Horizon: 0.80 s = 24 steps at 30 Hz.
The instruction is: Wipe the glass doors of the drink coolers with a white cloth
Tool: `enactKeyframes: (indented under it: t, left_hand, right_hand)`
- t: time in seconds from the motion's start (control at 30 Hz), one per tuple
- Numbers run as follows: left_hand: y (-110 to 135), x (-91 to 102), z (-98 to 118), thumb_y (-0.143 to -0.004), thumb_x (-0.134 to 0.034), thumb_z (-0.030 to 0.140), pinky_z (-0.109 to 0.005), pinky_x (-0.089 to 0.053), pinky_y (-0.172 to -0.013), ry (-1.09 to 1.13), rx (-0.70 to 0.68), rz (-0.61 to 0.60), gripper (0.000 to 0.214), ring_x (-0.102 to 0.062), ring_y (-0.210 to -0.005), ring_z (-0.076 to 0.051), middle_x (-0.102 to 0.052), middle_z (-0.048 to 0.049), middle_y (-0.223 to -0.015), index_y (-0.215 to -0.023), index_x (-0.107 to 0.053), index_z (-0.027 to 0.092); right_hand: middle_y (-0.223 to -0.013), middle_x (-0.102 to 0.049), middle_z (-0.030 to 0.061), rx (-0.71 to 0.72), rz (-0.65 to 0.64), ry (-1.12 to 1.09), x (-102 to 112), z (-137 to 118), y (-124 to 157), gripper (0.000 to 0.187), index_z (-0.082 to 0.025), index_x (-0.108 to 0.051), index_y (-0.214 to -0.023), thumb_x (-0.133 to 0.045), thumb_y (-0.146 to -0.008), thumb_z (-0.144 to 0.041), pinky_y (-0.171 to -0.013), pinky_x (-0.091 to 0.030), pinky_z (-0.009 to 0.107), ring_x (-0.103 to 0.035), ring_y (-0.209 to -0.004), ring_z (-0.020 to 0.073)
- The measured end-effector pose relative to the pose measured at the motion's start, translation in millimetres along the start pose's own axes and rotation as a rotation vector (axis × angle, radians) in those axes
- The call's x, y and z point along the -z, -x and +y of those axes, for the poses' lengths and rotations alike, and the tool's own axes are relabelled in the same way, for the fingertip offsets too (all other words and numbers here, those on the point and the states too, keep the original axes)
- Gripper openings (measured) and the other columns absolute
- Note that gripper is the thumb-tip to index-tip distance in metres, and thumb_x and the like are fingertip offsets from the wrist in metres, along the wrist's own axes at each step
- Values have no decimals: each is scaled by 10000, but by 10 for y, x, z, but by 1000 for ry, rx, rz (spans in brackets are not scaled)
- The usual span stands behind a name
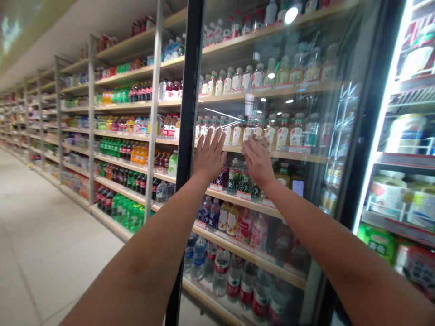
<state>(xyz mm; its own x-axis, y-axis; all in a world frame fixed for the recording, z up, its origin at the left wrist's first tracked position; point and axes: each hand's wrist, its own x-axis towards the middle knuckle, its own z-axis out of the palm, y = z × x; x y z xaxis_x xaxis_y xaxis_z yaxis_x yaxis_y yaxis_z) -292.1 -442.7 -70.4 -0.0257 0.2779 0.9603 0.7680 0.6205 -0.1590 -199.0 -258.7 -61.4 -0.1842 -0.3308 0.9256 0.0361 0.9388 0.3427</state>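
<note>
both our forearms (141, 262) reach up and forward from the bottom corners, bare to the hands. we hold our left hand (209, 156) up at the glass door (268, 102), close to its black frame (190, 77), with the back of the hand toward us, the fingers pointing up and slightly apart, the thumb out to the right. our right hand (258, 158) is just beside it at about the same height, tilted to the left, its fingers loosely bent with small gaps between some of them. neither hand grips anything; we cannot tell whether every fingertip touches the glass. the glass door is straight in front of us, tilted in view, with ceiling light reflections (291, 15) on it.

through the pane we see wooden shelves (295, 156) of drinks: white-labelled bottles (282, 136) behind the hands and clear bottles with red labels (234, 278) lower down. to the left, more shelving with white posts (152, 113) recedes along a pale floor (44, 226), holding green soda bottles (127, 210) and orange bottles (139, 153). at our right we see the lit refrigerator (401, 158) with stocked racks.
</note>
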Motion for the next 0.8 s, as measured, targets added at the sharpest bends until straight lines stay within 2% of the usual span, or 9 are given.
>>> enactKeyframes:
  t: [0.13, 0.23, 0.33, 0.43, 0.53, 0.63, 0.73, 0.8]
  left_hand:
    - [8, -22, -13, -1024, -346, 322, -477, -75, -1295, 25, 9, -11, 607, -66, -1571, -257, -180, -57, -1683, -1604, -252, 167]
    - [8, -32, -13, -1026, -339, 325, -472, -72, -1296, 14, 13, -21, 614, -57, -1572, -258, -165, -53, -1686, -1607, -242, 151]
    - [4, -44, -15, -1024, -337, 326, -479, -70, -1298, 24, 15, -26, 623, -46, -1573, -251, -142, -33, -1691, -1615, -220, 168]
    - [1, -52, -22, -1019, -343, 326, -475, -65, -1300, 38, 16, -37, 627, -47, -1573, -248, -139, -25, -1693, -1615, -218, 179]
    - [2, -46, -24, -1022, -338, 333, -475, -62, -1300, 46, 19, -43, 624, -52, -1572, -252, -144, -37, -1693, -1614, -220, 172]
    - [6, -38, -22, -1027, -334, 328, -473, -58, -1299, 39, 14, -34, 618, -59, -1572, -258, -144, -39, -1693, -1613, -221, 166]
    - [8, -51, -26, -1029, -333, 326, -474, -62, -1297, 30, 3, -25, 612, -67, -1571, -262, -142, -37, -1693, -1611, -227, 169]
    - [8, -70, -34, -1027, -337, 329, -474, -60, -1298, 34, 0, -17, 614, -56, -1572, -258, -144, -36, -1693, -1611, -228, 173]
  right_hand:
    - [-1538, -480, 73, -57, 60, -3, -24, 55, -213, 444, -251, -569, -1424, -348, -1040, -284, -1247, -307, 542, -384, -1478, 251]
    - [-1548, -463, 87, -122, 124, -18, -98, -40, -214, 464, -243, -546, -1448, -322, -1044, -294, -1228, -322, 574, -357, -1492, 273]
    - [-1553, -459, 77, -63, 45, -40, -131, -157, -89, 484, -261, -501, -1487, -311, -1043, -282, -1233, -321, 567, -354, -1494, 271]
    - [-1543, -472, 69, 4, -32, -38, -121, -156, -121, 482, -268, -494, -1492, -322, -1042, -287, -1237, -329, 540, -383, -1476, 261]
    - [-1554, -456, 73, -45, 26, -24, -151, -139, -261, 484, -265, -496, -1488, -305, -1044, -296, -1232, -320, 567, -370, -1484, 271]
    - [-1548, -465, 72, -108, 114, -7, -221, -231, -271, 489, -254, -517, -1473, -278, -1046, -288, -1233, -319, 569, -371, -1484, 273]
    - [-1518, -505, 54, -23, 48, -1, -245, -300, -214, 478, -241, -553, -1445, -294, -1044, -272, -1234, -350, 510, -418, -1455, 251]
    - [-1511, -515, 36, 26, -14, -12, -220, -249, -240, 469, -261, -546, -1451, -321, -1041, -282, -1232, -357, 508, -430, -1446, 245]
